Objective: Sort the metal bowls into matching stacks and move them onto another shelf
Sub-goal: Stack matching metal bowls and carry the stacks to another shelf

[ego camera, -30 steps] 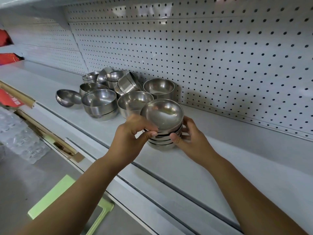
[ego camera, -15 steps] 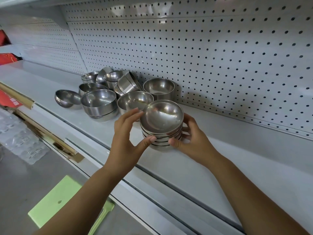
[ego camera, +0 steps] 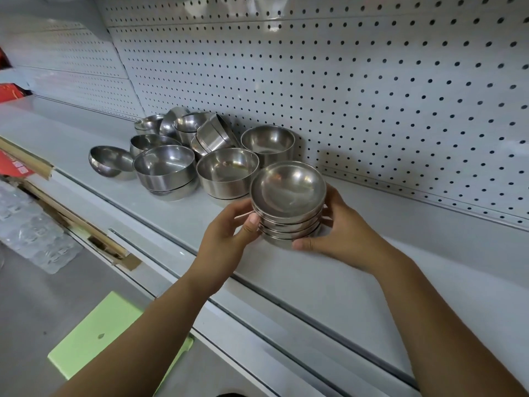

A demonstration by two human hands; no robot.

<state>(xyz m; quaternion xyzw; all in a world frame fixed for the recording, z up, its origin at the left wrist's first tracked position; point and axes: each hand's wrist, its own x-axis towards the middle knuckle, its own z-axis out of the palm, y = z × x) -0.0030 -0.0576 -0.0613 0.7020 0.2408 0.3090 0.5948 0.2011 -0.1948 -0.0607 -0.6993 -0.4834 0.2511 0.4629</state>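
Stack of shallow bowls (ego camera: 288,202): about four nested metal bowls, open side up, over the middle of the grey shelf (ego camera: 315,287). Cannot tell whether its base rests on the shelf or hangs just above it.

Left hand (ego camera: 226,236): grip holds the stack's left side, thumb pressed to the rims, fingers curled behind. Right hand (ego camera: 343,230): grip holds the right side, thumb under the lowest bowl, fingers wrapped round the back.

Edges and room: right of the stack the shelf runs bare. Behind the stack a strip of shelf, then the pegboard wall (ego camera: 386,96). In front of the stack, the shelf's front edge (ego camera: 257,322) with a dark groove along it. Left of and behind the stack, close by, a cluster of bowls (ego camera: 194,156): the nearest deep bowl (ego camera: 227,173) sits just beside the stack; some bowls at the back lie tipped; one round bowl (ego camera: 110,161) lies tilted at the far left end.

Below and left of the stack: grey floor (ego camera: 28,310), a light green board (ego camera: 114,336), clear plastic wrapping (ego camera: 31,224), a red box (ego camera: 11,167).
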